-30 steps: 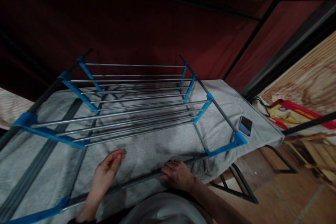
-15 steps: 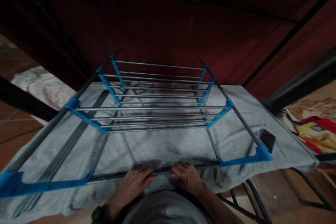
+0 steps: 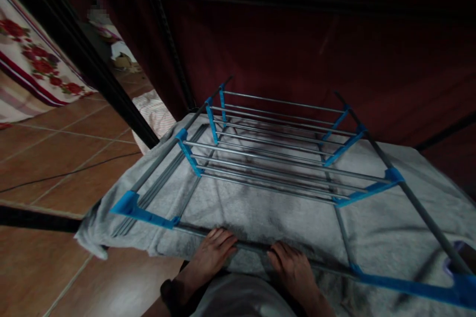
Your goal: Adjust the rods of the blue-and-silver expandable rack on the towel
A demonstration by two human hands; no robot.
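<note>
A shoe-rack-like frame of grey metal rods [image 3: 267,164] and blue plastic brackets [image 3: 193,158] lies on its side on a grey cloth-covered surface [image 3: 253,203]. My left hand [image 3: 213,252] wraps its fingers over the nearest rod [image 3: 253,247], left of its middle. On the same rod, a short way to the right, my right hand [image 3: 293,267] is closed with its thumb tucked near the rod. Blue brackets sit at both ends of this rod. The undersides of my fingers are hidden.
Several loose rods [image 3: 163,178] lie on the cloth inside the left side of the frame. A small dark box [image 3: 461,255] rests near the right end. Dark red fabric [image 3: 297,54] hangs behind, with black posts [image 3: 107,74]. Left is a tiled floor [image 3: 74,143] with a cable [image 3: 70,172].
My view has swung left, so the frame appears further right and more of the floor shows. Both hands keep their hold on the near rod.
</note>
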